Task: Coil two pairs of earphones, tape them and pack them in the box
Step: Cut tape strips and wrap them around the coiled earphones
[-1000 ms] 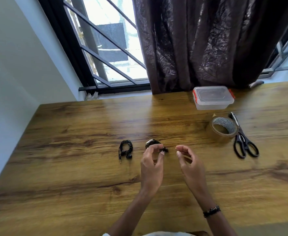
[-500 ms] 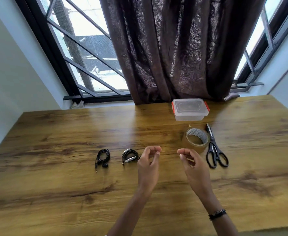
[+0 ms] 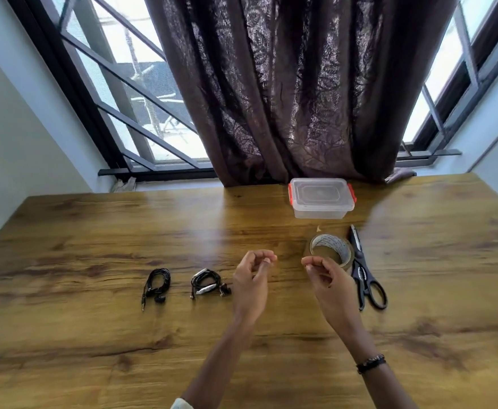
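Wood-grain brown fills the frame: a long wooden table point(image 3: 94, 335) set against a window hung with a dark brown curtain point(image 3: 294, 93). A person's two bare hands hover above the tabletop near its middle, neither touching anything that can be made out. The left hand point(image 3: 252, 283) has its fingers curled inward with fingertips drawn close to the thumb, grasping nothing visible; the right hand point(image 3: 328, 280) is likewise loosely curled and empty, a dark beaded bracelet point(image 3: 371, 363) on its wrist. Two coiled pairs of earphones lie flat on the table to the left of the hands: an all-black pair point(image 3: 156, 284) farther left, its plug trailing toward the viewer, and a second pair point(image 3: 208, 283) with pale inline parts, just beside the left hand but apart from it. Whether either coil carries tape cannot be told. At the table's far edge, touching the curtain's hem, stands the box point(image 3: 321, 202) (clear plastic, lid on, red clips at both ends). Between the box and the right hand sits a roll of brown tape point(image 3: 331, 249), partly hidden by the right fingertips. Black-handled scissors point(image 3: 365, 273) lie just beside the roll, on its right, blades pointing toward the box.
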`<state>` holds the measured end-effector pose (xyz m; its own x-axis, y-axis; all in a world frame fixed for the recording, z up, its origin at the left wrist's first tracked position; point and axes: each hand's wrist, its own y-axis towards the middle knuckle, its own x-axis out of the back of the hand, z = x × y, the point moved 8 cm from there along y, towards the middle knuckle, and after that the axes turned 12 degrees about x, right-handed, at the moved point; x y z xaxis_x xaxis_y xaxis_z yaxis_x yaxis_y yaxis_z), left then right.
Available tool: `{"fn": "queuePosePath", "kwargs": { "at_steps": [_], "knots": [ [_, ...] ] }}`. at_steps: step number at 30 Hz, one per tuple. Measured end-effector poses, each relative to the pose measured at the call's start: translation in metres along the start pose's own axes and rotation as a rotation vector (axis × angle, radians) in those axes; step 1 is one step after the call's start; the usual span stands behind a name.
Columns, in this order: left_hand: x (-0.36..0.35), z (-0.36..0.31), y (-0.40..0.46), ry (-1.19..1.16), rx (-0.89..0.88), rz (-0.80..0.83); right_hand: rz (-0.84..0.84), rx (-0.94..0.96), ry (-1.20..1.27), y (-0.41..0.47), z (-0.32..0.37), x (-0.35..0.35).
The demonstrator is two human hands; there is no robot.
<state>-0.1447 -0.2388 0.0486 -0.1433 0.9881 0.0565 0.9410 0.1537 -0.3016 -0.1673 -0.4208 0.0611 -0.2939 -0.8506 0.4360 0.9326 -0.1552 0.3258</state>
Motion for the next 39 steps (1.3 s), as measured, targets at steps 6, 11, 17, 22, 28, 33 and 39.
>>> {"fn": "queuePosePath", "kwargs": {
  "at_steps": [6,11,17,22,28,33,39],
  "knots": [
    [-0.018,-0.001,0.014,0.034,0.021,0.048,-0.048,0.138,-0.454,0.023,-0.009,0.011],
    [-0.026,0.009,0.013,0.018,0.057,0.077,0.091,0.132,-0.659,0.028,-0.026,-0.002],
    [-0.019,0.029,0.007,-0.006,0.116,0.066,0.084,0.186,-0.754,0.026,-0.037,-0.01],
    [-0.011,0.027,0.006,-0.011,0.106,0.051,0.07,0.228,-0.693,0.02,-0.033,-0.008],
    [0.002,0.021,0.0,-0.042,0.089,0.045,0.043,0.116,-0.184,0.0,-0.009,-0.002],
    [0.022,0.014,-0.029,-0.082,0.069,0.088,0.232,-0.144,0.298,-0.048,-0.002,-0.019],
    [0.049,0.024,-0.068,-0.037,0.07,0.117,0.401,-0.266,0.51,-0.094,-0.002,-0.038]
  ]
}}
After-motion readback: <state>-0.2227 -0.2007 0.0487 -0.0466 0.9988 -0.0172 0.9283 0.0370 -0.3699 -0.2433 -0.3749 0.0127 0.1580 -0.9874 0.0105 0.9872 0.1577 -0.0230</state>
